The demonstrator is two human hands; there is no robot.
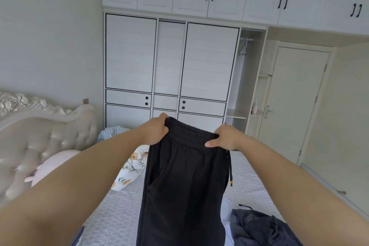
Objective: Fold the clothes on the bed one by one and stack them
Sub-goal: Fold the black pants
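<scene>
Both hands hold black trousers (183,181) aloft by the waistband. The left hand (154,131) pinches one end of the band, the right hand (224,139) the other, each grip pressed on cloth. The legs hang straight below the grips over the bed (111,217), likely to let the garment fall flat before folding. A drawstring (230,171) dangles just below the right grip. A dark garment (261,227) lies lower right, unfolded.

Left hand (154,131), right hand (224,138) grip black trousers (183,185) waistband, raised above bed (111,215).
</scene>
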